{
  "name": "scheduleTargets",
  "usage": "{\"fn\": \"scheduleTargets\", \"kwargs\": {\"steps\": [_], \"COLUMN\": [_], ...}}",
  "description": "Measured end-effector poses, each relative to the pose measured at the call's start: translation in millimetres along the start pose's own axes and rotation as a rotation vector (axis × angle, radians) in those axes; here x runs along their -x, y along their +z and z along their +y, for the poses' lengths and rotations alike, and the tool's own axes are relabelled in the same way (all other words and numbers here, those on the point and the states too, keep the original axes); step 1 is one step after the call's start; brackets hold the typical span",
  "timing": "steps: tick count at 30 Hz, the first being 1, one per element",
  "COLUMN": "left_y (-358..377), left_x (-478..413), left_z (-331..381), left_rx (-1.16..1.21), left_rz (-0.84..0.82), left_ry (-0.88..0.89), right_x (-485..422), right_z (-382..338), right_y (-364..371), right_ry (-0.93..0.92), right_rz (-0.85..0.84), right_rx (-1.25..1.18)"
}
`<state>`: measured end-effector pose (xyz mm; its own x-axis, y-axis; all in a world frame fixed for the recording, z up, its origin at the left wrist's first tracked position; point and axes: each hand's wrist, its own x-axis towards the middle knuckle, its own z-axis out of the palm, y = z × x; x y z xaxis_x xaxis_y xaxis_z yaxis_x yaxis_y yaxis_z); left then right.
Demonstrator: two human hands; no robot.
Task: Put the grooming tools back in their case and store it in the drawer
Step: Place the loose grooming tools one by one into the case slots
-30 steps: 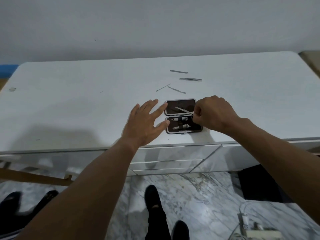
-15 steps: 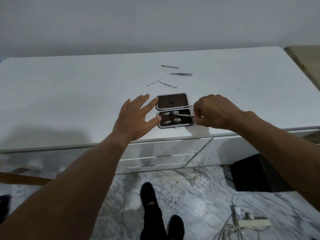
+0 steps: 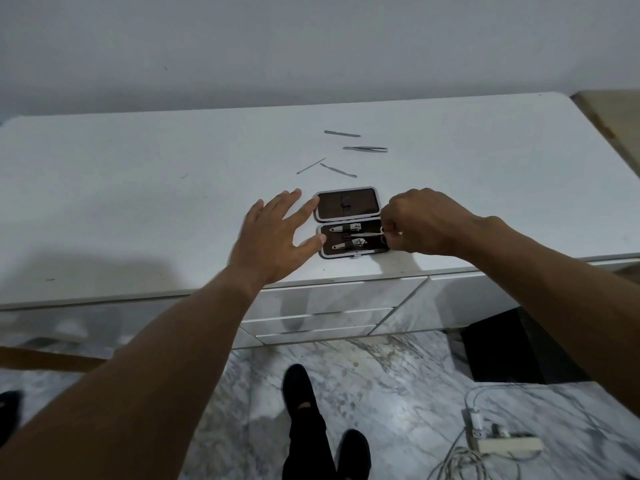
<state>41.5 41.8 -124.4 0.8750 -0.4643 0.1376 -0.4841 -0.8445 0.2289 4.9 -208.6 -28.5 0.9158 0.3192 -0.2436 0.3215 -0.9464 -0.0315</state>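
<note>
The case (image 3: 349, 221) is lying open near the front edge of the white surface (image 3: 138, 202), lid half away from the person, tray half nearer. It is being steadied by the left hand (image 3: 273, 237), presumably so that it is not pushed about while a tool is being seated: the fingers (image 3: 304, 211) are spread wide and flat, with a fingertip and the thumb touching the case's left rim, and nothing is being gripped. A thin tool (image 3: 367, 233), apparently scissors, is being pressed into the tray beside two clippers (image 3: 346, 236) by the right hand (image 3: 422, 223), whose fingers are curled close and pinched on the tool's handle end. Four slim tools (image 3: 346, 150) are lying loose farther back, well apart from the case, not yet stowed. The drawers (image 3: 329, 306) below are closed.
</note>
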Motion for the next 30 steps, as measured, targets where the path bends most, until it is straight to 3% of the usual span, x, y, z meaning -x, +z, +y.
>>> {"fn": "scheduleTargets", "kwargs": {"steps": [30], "left_y": [-2.2], "left_x": [0.6], "left_z": [0.3], "left_rx": [0.017], "left_rz": [-0.018], "left_ry": [-0.008], "right_x": [-8.3], "right_z": [-11.2], "right_y": [7.5], "right_ry": [-0.108], "right_rz": [0.06], "right_rx": [-0.029]}}
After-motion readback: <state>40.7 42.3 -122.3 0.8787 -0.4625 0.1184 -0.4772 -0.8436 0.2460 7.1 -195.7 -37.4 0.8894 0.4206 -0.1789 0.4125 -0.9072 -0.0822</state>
